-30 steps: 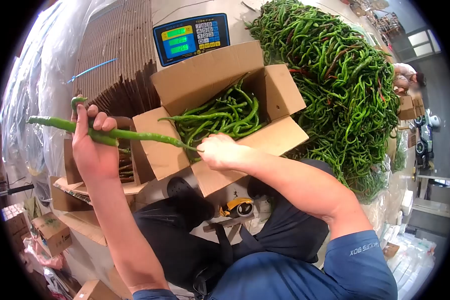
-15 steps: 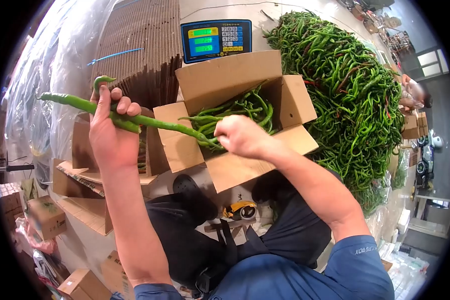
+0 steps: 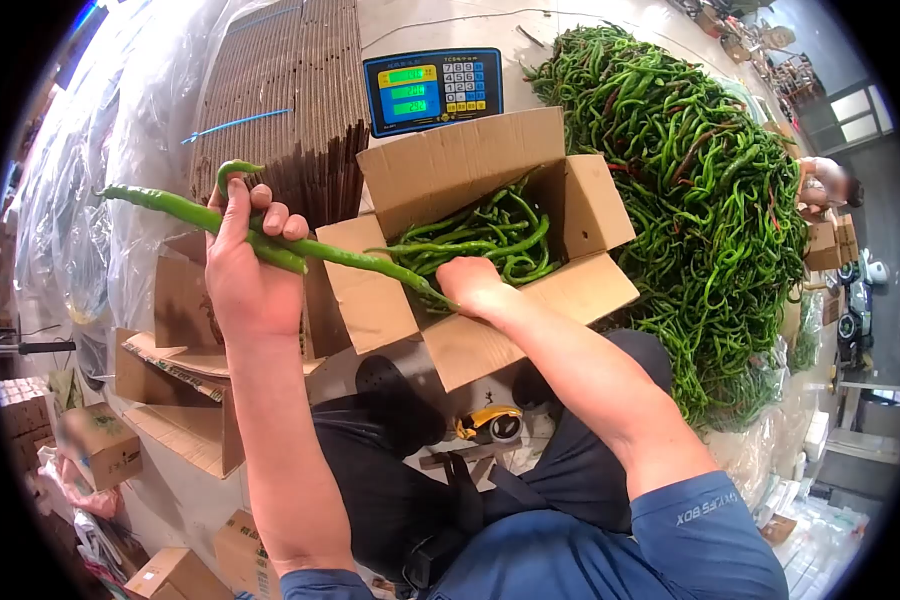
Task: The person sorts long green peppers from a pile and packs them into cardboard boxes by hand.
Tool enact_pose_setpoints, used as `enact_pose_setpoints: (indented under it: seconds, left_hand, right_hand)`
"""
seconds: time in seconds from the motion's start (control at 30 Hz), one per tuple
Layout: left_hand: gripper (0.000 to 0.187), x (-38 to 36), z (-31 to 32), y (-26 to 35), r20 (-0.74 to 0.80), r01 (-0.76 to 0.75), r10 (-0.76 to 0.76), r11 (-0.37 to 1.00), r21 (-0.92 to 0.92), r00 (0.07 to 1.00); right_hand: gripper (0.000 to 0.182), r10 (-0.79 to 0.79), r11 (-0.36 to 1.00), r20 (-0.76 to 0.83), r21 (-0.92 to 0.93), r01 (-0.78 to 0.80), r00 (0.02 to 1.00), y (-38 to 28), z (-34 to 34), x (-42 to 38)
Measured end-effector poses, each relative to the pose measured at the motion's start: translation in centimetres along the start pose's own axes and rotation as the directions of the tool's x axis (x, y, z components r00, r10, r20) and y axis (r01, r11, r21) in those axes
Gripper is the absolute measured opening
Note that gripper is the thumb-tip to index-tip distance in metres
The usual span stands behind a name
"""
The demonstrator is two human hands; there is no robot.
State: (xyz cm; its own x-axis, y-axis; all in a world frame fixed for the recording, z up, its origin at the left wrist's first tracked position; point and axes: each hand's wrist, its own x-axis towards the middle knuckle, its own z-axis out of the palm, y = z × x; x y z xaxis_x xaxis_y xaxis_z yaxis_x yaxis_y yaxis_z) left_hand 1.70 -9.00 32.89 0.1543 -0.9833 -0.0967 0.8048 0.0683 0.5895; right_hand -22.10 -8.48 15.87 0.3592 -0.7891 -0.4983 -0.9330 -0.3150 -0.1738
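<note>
Lowered into the box (image 3: 450, 340), right hand (image 3: 470, 283) pinches pepper tips; left hand (image 3: 245, 270) grips the peppers (image 3: 300, 248)

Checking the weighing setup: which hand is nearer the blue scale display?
Left. The left hand, gripping long green peppers, is raised nearer the scale display; the right hand sits lower, at the open box's front edge.

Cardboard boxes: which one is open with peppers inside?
The open box under the right hand, beside the scale. The small boxes at lower left are shut.
</note>
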Motion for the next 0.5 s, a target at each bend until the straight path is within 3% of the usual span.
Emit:
enact_pose_setpoints:
  seconds: [0.1, 0.13, 0.17, 0.23, 0.3, 0.33, 0.5]
  left_hand:
    - [0.010, 0.2, -0.1, 0.2, 0.009, -0.015, 0.015, 1.000, -0.008, 1.000]
    - [0.010, 0.2, -0.1, 0.4, -0.001, -0.024, 0.024, 1.000, -0.008, 1.000]
    - [0.010, 0.3, -0.1, 0.6, -0.011, -0.034, 0.034, 0.999, -0.008, 0.999]
    - [0.010, 0.4, -0.4, 0.6, -0.017, -0.028, 0.027, 0.999, -0.028, 0.999]
    - [0.010, 0.6, -0.5, 0.5, -0.011, -0.015, 0.015, 0.999, -0.032, 1.000]
    - [0.010, 0.6, -0.6, 0.4, -0.006, -0.008, 0.008, 1.000, -0.028, 1.000]
    - [0.009, 0.7, -0.5, 0.8, -0.026, -0.024, 0.023, 0.999, -0.030, 0.999]
  right_hand:
    - [0.020, 0.037, 0.998, -0.053, 0.046, -0.035, 0.998, -1.7, -3.3, 0.0]
    - [0.013, 0.019, 0.997, -0.428, 0.070, 0.012, 0.904, -1.3, -1.7, 0.5]
    - [0.015, 0.042, 0.991, -0.603, 0.125, 0.042, 0.797, -1.0, -1.1, 1.4]
    - [0.018, 0.029, 0.992, -0.631, 0.116, 0.057, 0.775, -0.2, -0.7, 2.1]
    - [0.020, 0.055, 0.985, -0.314, 0.170, -0.001, 0.948, 0.5, -0.6, 2.4]
    - [0.021, 0.063, 0.981, -0.138, 0.190, -0.036, 0.988, 0.7, -0.8, 2.5]
    - [0.022, 0.013, 0.959, -0.307, 0.273, 0.075, 0.952, 2.5, -6.6, 1.7]
